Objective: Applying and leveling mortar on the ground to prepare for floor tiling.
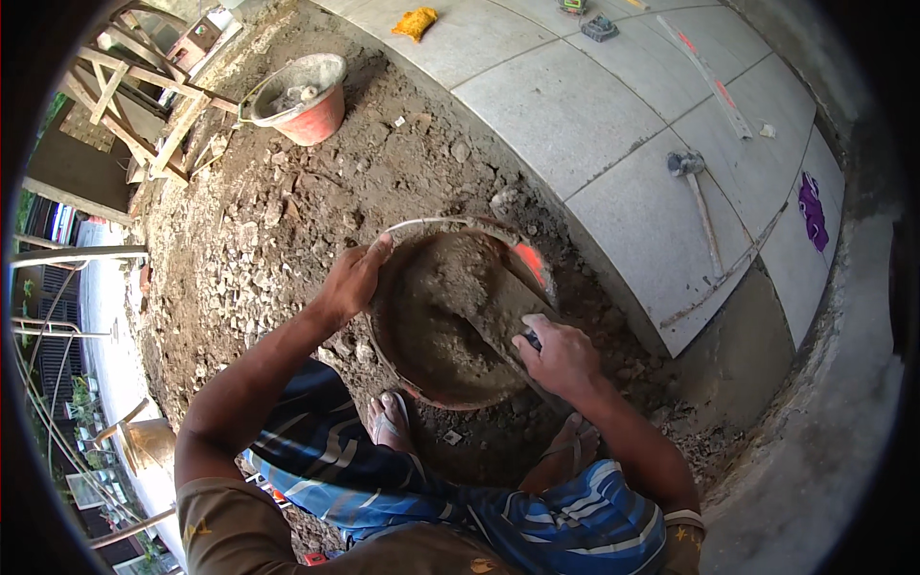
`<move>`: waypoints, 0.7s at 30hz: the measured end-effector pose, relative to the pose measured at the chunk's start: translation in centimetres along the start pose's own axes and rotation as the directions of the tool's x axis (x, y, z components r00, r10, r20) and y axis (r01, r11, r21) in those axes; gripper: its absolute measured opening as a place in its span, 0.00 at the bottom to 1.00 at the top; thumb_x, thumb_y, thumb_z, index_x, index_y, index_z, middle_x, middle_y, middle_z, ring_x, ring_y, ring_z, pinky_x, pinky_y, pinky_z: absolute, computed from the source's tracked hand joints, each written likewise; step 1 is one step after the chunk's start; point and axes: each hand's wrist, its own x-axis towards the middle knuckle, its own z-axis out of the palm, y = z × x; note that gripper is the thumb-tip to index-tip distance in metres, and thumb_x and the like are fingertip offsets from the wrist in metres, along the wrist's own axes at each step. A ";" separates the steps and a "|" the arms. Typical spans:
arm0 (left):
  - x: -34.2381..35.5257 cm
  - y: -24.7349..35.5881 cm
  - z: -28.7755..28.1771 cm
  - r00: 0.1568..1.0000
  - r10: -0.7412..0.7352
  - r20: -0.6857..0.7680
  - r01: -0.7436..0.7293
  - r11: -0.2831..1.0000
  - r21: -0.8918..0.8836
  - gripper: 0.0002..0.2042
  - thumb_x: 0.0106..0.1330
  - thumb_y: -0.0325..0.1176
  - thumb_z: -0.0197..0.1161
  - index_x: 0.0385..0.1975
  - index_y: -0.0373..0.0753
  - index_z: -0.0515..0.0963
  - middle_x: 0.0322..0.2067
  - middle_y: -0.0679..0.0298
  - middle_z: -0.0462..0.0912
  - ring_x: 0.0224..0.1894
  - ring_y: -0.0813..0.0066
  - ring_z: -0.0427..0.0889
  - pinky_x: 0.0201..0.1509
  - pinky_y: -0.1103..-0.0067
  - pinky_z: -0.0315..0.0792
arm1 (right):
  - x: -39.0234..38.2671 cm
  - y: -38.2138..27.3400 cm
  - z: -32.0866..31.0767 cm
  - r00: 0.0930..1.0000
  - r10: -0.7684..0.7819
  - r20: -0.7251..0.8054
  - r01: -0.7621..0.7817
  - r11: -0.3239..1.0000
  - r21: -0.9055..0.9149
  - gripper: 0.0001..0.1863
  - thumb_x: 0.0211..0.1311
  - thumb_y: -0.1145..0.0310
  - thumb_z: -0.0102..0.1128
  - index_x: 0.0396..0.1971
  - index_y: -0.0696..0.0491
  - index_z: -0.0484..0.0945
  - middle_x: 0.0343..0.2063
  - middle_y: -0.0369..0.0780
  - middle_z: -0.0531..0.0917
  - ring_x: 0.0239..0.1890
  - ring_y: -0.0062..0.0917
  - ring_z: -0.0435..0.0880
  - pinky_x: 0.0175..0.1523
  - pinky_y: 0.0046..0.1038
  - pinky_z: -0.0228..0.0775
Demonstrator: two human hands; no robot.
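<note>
- While the person crouches over the dirt, the left hand (353, 280) is clamped on the rim of the near bucket (407, 369) at about nine o'clock of its mouth, thumb hooked over the edge.
- Right hand (561, 356) is closed tight around the dark handle of a trowel (498, 316), down at four o'clock of that bucket.
- Trowel blade is caked grey and sits inside the bucket, pressed into the wet mortar (436, 307) that fills it.
- The bucket itself is centre frame, tilted toward the person, resting on the rubble-strewn soil (287, 211); a patch of orange shows on its far inner wall at two o'clock.
- Both feet in sandals (391, 420) are planted just below the bucket, at six o'clock of it, with blue striped shorts (575, 522) lower still.
- Up at eleven o'clock of the frame, well apart from the hands, a second bucket (305, 96), reddish and mortar-crusted, stands on the soil.
- From twelve to three o'clock runs a floor of large grey tiles (575, 105), already laid, edges touching the dirt.
- A hammer (698, 196) lies on the tiles at two o'clock, and a long straightedge (707, 77) lies beyond it.
- Yellow rag (414, 21) at twelve o'clock on the tiles; a purple cloth (813, 209) at three o'clock.
- Wooden framing (134, 96) is stacked at ten o'clock.
</note>
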 end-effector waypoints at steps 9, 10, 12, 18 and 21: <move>0.8 -0.9 -0.6 0.998 -0.067 0.018 0.068 0.996 -0.060 0.31 0.75 0.60 0.44 0.33 0.34 0.79 0.20 0.67 0.75 0.20 0.79 0.73 0.24 0.79 0.70 | -2.2 2.0 0.9 0.982 -0.092 -0.167 0.097 0.995 0.027 0.20 0.65 0.55 0.59 0.48 0.54 0.78 0.36 0.48 0.86 0.35 0.47 0.86 0.40 0.44 0.79; 1.3 -1.7 -0.9 0.991 -0.129 -0.022 0.127 0.991 -0.043 0.32 0.74 0.62 0.44 0.35 0.35 0.79 0.21 0.66 0.76 0.20 0.78 0.74 0.24 0.78 0.70 | -3.4 2.4 0.7 0.972 -0.110 -0.207 0.116 0.993 0.015 0.20 0.64 0.56 0.62 0.49 0.54 0.79 0.37 0.47 0.86 0.34 0.46 0.86 0.39 0.42 0.79; 2.1 -3.7 -1.3 0.999 -0.035 0.023 0.041 0.949 -0.313 0.31 0.73 0.62 0.46 0.38 0.36 0.81 0.24 0.67 0.78 0.24 0.78 0.76 0.27 0.79 0.71 | -5.6 3.8 0.0 0.971 -0.074 -0.227 0.095 0.992 0.086 0.20 0.63 0.55 0.62 0.49 0.53 0.79 0.38 0.47 0.86 0.35 0.45 0.86 0.40 0.41 0.79; 6.2 -9.0 -3.5 0.960 -0.248 -0.132 0.207 0.942 -0.265 0.30 0.68 0.68 0.46 0.26 0.44 0.75 0.20 0.73 0.72 0.22 0.80 0.72 0.25 0.78 0.65 | -15.4 9.3 -1.1 0.916 0.204 -0.346 -0.108 0.955 0.278 0.21 0.63 0.55 0.63 0.49 0.55 0.78 0.39 0.50 0.86 0.40 0.45 0.86 0.45 0.42 0.79; 7.9 -11.7 -5.6 0.937 -0.335 -0.103 0.311 0.931 -0.193 0.33 0.65 0.73 0.43 0.12 0.49 0.66 0.13 0.74 0.64 0.18 0.79 0.64 0.23 0.76 0.58 | -20.1 11.4 -1.5 0.824 0.425 -0.374 -0.273 0.878 0.394 0.22 0.63 0.55 0.64 0.49 0.56 0.79 0.40 0.51 0.86 0.43 0.46 0.85 0.47 0.40 0.79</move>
